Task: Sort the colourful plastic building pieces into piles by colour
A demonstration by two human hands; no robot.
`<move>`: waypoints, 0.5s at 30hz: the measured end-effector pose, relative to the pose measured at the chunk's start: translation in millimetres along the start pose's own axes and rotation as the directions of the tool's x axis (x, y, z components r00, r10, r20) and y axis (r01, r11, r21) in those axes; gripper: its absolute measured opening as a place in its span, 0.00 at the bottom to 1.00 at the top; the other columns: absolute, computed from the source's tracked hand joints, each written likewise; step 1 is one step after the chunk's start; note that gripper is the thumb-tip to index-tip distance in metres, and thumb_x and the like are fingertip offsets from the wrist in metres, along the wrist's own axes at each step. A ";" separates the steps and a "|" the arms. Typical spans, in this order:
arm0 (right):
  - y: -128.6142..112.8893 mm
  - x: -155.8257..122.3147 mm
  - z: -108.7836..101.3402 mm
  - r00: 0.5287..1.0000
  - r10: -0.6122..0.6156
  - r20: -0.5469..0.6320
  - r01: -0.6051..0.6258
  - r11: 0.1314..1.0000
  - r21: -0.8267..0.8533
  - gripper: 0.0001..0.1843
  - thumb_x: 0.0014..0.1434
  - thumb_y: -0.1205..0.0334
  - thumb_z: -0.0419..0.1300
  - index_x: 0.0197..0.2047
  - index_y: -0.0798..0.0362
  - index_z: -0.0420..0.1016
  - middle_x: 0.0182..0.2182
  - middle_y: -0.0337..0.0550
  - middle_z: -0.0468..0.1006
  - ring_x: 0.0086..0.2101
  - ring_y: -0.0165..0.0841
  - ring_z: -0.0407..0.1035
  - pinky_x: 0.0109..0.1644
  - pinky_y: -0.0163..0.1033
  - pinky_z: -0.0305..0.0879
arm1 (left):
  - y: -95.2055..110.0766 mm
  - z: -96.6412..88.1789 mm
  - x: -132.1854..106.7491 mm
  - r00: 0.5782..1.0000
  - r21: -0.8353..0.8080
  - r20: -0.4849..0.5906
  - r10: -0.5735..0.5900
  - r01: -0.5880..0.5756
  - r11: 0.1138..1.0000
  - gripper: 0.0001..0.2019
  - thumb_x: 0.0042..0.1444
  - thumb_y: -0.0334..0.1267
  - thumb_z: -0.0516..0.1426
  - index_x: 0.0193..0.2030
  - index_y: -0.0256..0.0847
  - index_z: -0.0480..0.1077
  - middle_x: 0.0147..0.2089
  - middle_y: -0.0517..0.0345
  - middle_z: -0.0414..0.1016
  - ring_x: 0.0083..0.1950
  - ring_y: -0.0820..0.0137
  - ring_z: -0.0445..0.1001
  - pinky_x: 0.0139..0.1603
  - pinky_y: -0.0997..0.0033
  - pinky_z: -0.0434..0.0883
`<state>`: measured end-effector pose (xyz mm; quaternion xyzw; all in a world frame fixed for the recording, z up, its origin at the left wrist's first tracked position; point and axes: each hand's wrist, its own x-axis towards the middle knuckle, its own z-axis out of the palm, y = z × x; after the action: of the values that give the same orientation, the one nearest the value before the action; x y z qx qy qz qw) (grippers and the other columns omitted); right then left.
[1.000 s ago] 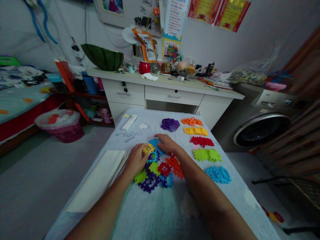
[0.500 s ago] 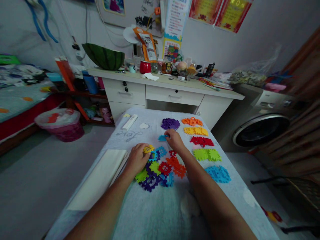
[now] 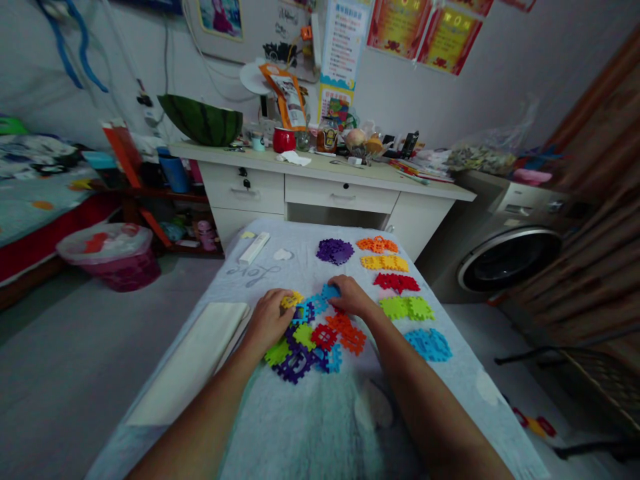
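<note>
A cluster of mixed-colour plastic puzzle tiles (image 3: 313,340) lies in the middle of a cloth-covered table (image 3: 310,427). My left hand (image 3: 267,320) rests on the cluster's left side, fingers curled on a yellow tile (image 3: 291,300). My right hand (image 3: 353,297) is at the cluster's top, fingers pinched on a blue tile (image 3: 327,292). To the right lie sorted piles: purple (image 3: 334,251), orange (image 3: 377,245), yellow (image 3: 384,263), red (image 3: 397,283), green (image 3: 406,308) and blue (image 3: 429,344).
A folded white cloth (image 3: 193,360) lies on the table's left edge, a white box (image 3: 254,247) at the far left. Beyond stands a cluttered white desk (image 3: 320,183) with a watermelon half (image 3: 203,120). A washing machine (image 3: 510,247) is right, a pink bin (image 3: 107,257) left.
My right hand lifted a blue tile away from the cluster toward the purple pile, then came back to the cluster's top edge with it. My left hand stayed on the yellow tile.
</note>
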<state>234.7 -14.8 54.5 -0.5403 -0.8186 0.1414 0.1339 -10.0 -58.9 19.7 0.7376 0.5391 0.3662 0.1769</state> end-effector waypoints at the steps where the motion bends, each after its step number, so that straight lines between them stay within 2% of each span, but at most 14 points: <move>1: -1.6 -2.1 -1.1 1.000 0.003 -0.019 -0.003 1.000 0.002 0.23 0.49 0.66 0.64 0.51 0.57 0.72 0.46 0.51 0.74 0.46 0.39 0.67 0.54 0.44 0.61 | -0.4 -0.1 0.2 1.000 0.000 0.000 0.001 -0.001 1.000 0.15 0.52 0.36 0.54 0.47 0.42 0.71 0.49 0.51 0.73 0.52 0.60 0.71 0.57 0.57 0.67; 4: -3.9 -16.8 -11.3 0.993 0.002 -0.114 0.003 0.999 0.039 0.26 0.48 0.69 0.65 0.52 0.56 0.71 0.47 0.52 0.73 0.47 0.39 0.67 0.55 0.46 0.61 | -2.0 0.5 0.9 1.000 0.008 0.013 0.002 -0.002 1.000 0.16 0.51 0.37 0.55 0.47 0.43 0.71 0.48 0.52 0.73 0.52 0.60 0.71 0.57 0.58 0.68; 7: 0.6 -45.5 -28.6 0.985 0.004 -0.174 0.018 0.992 0.124 0.28 0.49 0.69 0.65 0.55 0.54 0.69 0.49 0.50 0.72 0.49 0.38 0.67 0.56 0.47 0.62 | -4.6 1.8 1.3 0.999 0.030 0.032 0.010 -0.011 1.000 0.16 0.51 0.38 0.55 0.48 0.43 0.71 0.48 0.52 0.74 0.52 0.59 0.72 0.57 0.57 0.68; 11: 20.8 -97.8 -54.7 0.990 0.048 -0.130 -0.028 0.988 0.154 0.30 0.51 0.68 0.63 0.58 0.53 0.67 0.53 0.50 0.73 0.51 0.38 0.68 0.57 0.47 0.63 | -8.4 3.5 1.6 0.999 0.055 0.040 -0.015 0.012 0.998 0.18 0.50 0.40 0.55 0.49 0.41 0.70 0.49 0.50 0.74 0.52 0.59 0.73 0.56 0.57 0.68; 15: 51.5 -148.8 -76.8 0.985 0.134 -0.107 -0.132 0.991 0.025 0.32 0.49 0.69 0.61 0.59 0.52 0.67 0.56 0.51 0.72 0.56 0.41 0.66 0.62 0.51 0.58 | -10.2 4.0 2.5 0.995 0.054 0.073 -0.066 0.063 0.997 0.20 0.50 0.41 0.56 0.50 0.40 0.70 0.49 0.50 0.75 0.50 0.60 0.74 0.53 0.61 0.70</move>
<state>363.5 -126.0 96.2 -0.5995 -0.7708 0.1277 0.1734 -13.5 -52.4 11.2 0.7374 0.5649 0.3182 0.1895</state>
